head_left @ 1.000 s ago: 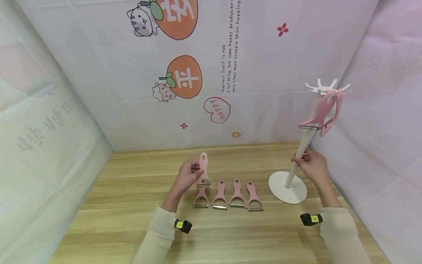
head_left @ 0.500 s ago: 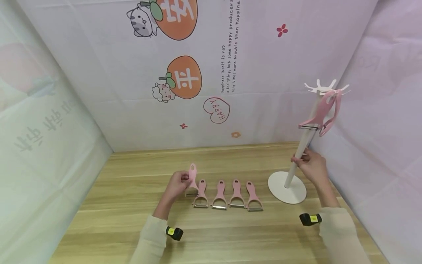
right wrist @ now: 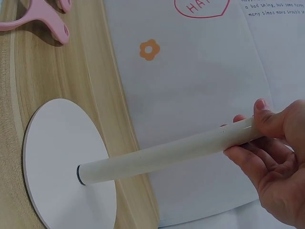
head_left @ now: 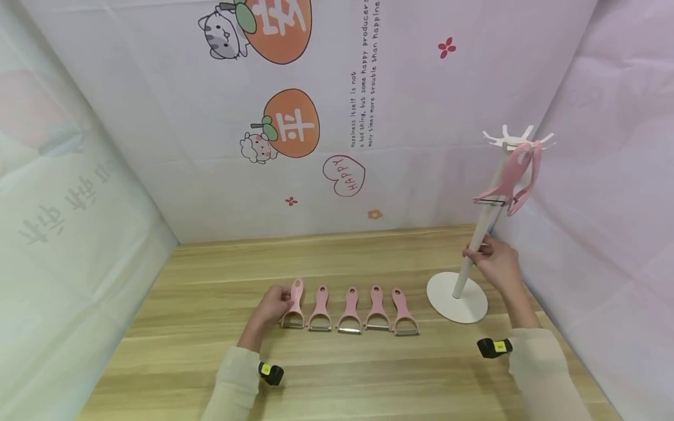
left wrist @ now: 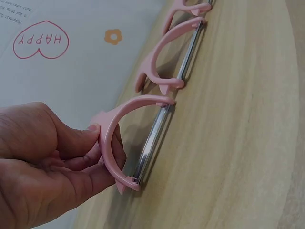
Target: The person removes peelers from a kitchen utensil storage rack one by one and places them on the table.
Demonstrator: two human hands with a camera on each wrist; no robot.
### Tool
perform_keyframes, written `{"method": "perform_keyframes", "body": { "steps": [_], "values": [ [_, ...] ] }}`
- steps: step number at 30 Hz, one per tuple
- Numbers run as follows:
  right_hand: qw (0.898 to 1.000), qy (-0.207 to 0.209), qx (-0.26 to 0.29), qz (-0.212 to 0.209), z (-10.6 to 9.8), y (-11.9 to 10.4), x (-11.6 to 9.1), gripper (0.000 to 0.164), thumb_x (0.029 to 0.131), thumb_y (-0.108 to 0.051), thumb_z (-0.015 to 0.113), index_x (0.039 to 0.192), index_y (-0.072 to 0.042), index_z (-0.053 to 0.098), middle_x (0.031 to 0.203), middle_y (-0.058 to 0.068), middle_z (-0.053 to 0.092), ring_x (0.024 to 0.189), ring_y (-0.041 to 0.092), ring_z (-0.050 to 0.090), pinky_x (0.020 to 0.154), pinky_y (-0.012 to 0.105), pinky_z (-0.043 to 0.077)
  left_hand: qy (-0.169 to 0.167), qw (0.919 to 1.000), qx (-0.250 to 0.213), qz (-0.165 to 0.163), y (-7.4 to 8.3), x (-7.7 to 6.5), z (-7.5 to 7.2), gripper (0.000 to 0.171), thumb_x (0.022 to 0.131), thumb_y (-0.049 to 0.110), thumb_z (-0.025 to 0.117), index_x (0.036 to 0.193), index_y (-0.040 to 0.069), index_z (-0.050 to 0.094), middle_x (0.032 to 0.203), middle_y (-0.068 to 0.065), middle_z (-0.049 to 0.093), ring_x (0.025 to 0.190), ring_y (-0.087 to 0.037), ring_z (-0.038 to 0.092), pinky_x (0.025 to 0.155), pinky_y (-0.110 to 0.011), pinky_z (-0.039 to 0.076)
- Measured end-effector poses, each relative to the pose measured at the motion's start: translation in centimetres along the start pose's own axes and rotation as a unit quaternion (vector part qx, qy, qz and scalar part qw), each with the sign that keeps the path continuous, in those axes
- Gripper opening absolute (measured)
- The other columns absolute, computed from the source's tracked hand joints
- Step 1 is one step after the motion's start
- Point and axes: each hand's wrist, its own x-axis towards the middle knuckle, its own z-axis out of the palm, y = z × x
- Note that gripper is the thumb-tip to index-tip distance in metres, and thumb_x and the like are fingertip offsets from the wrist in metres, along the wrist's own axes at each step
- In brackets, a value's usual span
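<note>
My left hand (head_left: 274, 304) pinches the handle of a pink peeler (head_left: 296, 295) at the left end of a row of pink peelers. In the left wrist view the thumb and fingers grip this peeler (left wrist: 112, 138) just behind its metal blade, low over the wood. Beside it lie several like peelers, one of them the neighbouring peeler (head_left: 321, 301), handles pointing away from me. My right hand (head_left: 497, 266) holds the pole of a white stand (head_left: 460, 280), fingers wrapped round it in the right wrist view. Two pink peelers (head_left: 509, 175) hang from the stand's top hooks.
The round white base (right wrist: 62, 143) of the stand rests on the wooden table (head_left: 342, 380) at the right. A printed cloth (head_left: 411, 117) rises behind the table, and further cloth walls flank it on both sides.
My left hand has moved left and down with its peeler, from over the leftmost lying peeler to a spot beside it. My right hand keeps its hold on the pole.
</note>
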Motion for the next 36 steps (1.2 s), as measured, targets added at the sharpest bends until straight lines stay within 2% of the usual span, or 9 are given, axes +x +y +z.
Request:
{"method": "perform_keyframes", "body": {
  "steps": [4,8,11,16,20,26,29,33,36],
  "values": [
    [1.000,-0.013,0.008,-0.008,-0.2,0.1,0.1,0.033,0.094,-0.020,0.070,0.113,0.007,0.066,0.102,0.030,0.072,0.075,-0.023,0.050,0.063,0.008,0.048,0.004,0.9992,0.033,-0.022,-0.3,0.0,0.0,0.020,0.091,-0.011,0.054,0.107,-0.016,0.064,0.083,-0.014,0.062,0.075,-0.018,0.056,0.064,-0.026,0.050],
    [0.997,-0.045,0.014,-0.054,-0.6,0.7,0.5,0.032,0.095,-0.019,0.069,0.115,0.005,0.065,0.101,0.027,0.073,0.079,-0.021,0.054,0.067,0.007,0.049,0.025,0.9959,0.080,-0.034,-0.2,0.1,-0.1,0.023,0.090,-0.008,0.057,0.111,-0.016,0.064,0.090,-0.018,0.066,0.081,-0.021,0.060,0.069,-0.027,0.053],
    [0.991,-0.087,0.039,-0.094,-1.0,1.3,1.0,0.029,0.096,-0.012,0.066,0.119,0.006,0.063,0.103,0.027,0.073,0.085,-0.015,0.060,0.072,0.007,0.050,0.039,0.9925,0.113,-0.028,0.1,0.1,-0.1,0.022,0.089,-0.007,0.059,0.108,-0.015,0.065,0.090,-0.019,0.067,0.079,-0.022,0.060,0.067,-0.027,0.053],
    [0.984,-0.124,0.070,-0.106,-1.5,2.0,1.4,0.021,0.095,-0.004,0.064,0.113,0.007,0.063,0.102,0.028,0.072,0.088,-0.007,0.066,0.074,0.011,0.053,0.053,0.9849,0.164,-0.009,0.5,0.1,0.2,0.018,0.087,-0.006,0.061,0.102,-0.014,0.067,0.089,-0.020,0.069,0.073,-0.020,0.060,0.061,-0.026,0.050],
    [0.988,-0.110,0.069,-0.090,-1.4,2.1,1.5,0.016,0.093,-0.003,0.067,0.105,0.008,0.064,0.098,0.029,0.072,0.084,-0.007,0.066,0.071,0.014,0.055,0.056,0.9823,0.178,-0.014,0.8,-0.1,0.4,0.018,0.087,-0.006,0.063,0.102,-0.014,0.067,0.088,-0.019,0.069,0.069,-0.019,0.058,0.058,-0.025,0.049],
    [0.993,-0.079,0.071,-0.052,-1.3,1.8,1.0,0.017,0.092,-0.004,0.069,0.104,0.008,0.066,0.097,0.030,0.072,0.081,-0.006,0.067,0.069,0.015,0.056,0.051,0.9823,0.179,-0.024,1.2,-0.3,0.5,0.019,0.090,0.002,0.065,0.103,-0.011,0.066,0.086,-0.017,0.068,0.068,-0.019,0.058,0.057,-0.026,0.048],
    [0.996,-0.056,0.060,-0.036,-1.1,1.5,0.8,0.018,0.091,-0.006,0.071,0.103,0.007,0.067,0.097,0.029,0.073,0.078,-0.008,0.065,0.067,0.014,0.056,0.065,0.9793,0.192,-0.008,1.6,-0.3,0.6,0.026,0.092,0.006,0.065,0.111,-0.012,0.065,0.102,-0.025,0.067,0.085,-0.028,0.063,0.073,-0.038,0.056],
    [0.999,-0.026,0.035,-0.026,-0.8,1.0,0.4,0.019,0.089,-0.007,0.073,0.101,0.006,0.068,0.095,0.028,0.073,0.073,-0.012,0.062,0.061,0.013,0.054,0.091,0.9774,0.189,0.030,2.6,-0.2,1.1,0.039,0.093,0.010,0.065,0.126,-0.010,0.058,0.126,-0.031,0.055,0.115,-0.039,0.056,0.100,-0.052,0.049],
    [0.999,-0.003,0.013,-0.034,-0.5,0.6,0.3,0.017,0.088,-0.007,0.074,0.099,0.005,0.068,0.092,0.027,0.074,0.071,-0.013,0.060,0.057,0.014,0.052,0.095,0.9787,0.169,0.067,4.3,0.1,1.7,0.041,0.094,0.010,0.065,0.130,-0.007,0.056,0.128,-0.027,0.053,0.120,-0.040,0.052,0.101,-0.051,0.049]
  ]
}}
